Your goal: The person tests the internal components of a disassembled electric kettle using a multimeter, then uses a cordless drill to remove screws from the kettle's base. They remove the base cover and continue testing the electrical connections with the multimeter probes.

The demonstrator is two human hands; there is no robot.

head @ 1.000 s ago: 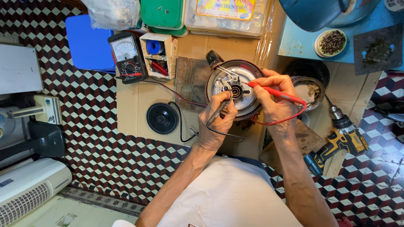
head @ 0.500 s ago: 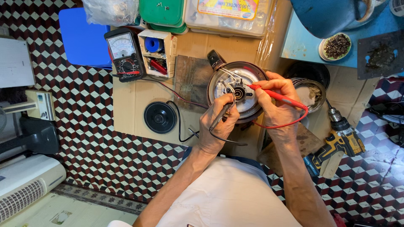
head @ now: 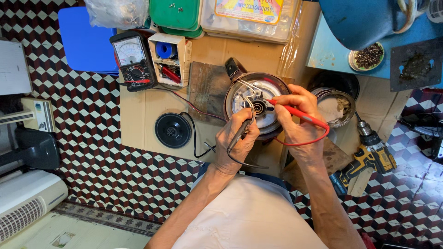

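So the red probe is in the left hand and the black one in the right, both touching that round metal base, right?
Not quite: the head view shows the red probe in the right hand and the black probe in the left hand. Both do point into the round metal base.

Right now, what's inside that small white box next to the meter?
The white box holds a blue spool and red-handled items; whatever lies beneath them is covered.

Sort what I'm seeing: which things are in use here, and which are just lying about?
In use: left hand with black probe; right hand with red probe; round appliance base; analog multimeter.

Lying about: cordless drill, black disc, green lids, solder box.
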